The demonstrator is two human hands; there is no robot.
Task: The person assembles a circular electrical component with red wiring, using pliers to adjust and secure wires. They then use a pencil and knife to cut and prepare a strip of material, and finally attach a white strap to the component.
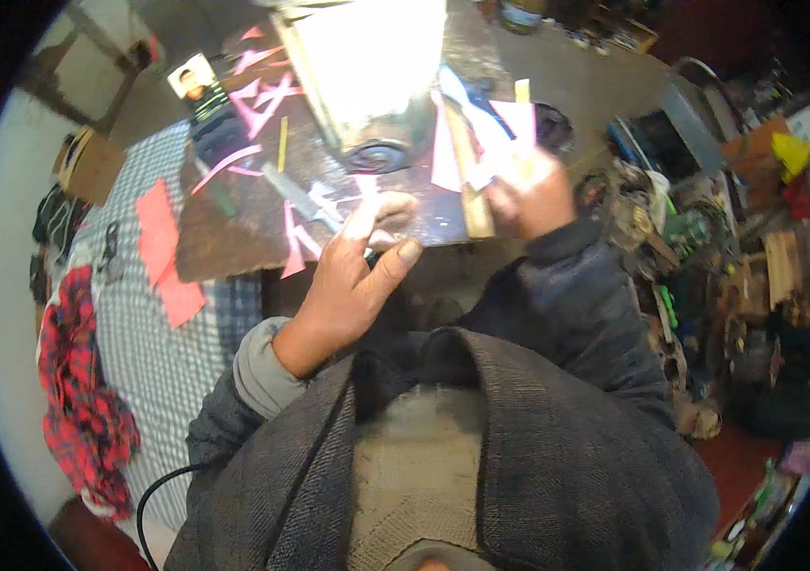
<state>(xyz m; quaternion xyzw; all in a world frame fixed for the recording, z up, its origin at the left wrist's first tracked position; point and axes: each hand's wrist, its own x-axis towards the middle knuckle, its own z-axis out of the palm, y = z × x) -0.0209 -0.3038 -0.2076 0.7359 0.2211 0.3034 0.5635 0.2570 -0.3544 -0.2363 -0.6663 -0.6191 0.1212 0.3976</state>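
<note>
My left hand (352,271) is raised over the near edge of a dark wooden table (224,228). Its fingers are curled in close to the thumb; anything between them is too small to make out. My right hand (538,195), smeared by motion and glare, is over the table's right side. Beside it are a pink paper piece (517,122), a blue-and-white long object (476,105) and a wooden strip (474,211). Whether the right hand grips any of these is unclear. A knife (295,195) lies left of centre among pink strips (273,103).
A glaring, tapered box-like object (367,76) stands mid-table. A thin yellow stick (283,143) and a small photo (193,76) are at left. A checked cloth (153,381) bears salmon cloth (162,252) and a red plaid garment (86,400). Clutter (700,228) fills the right.
</note>
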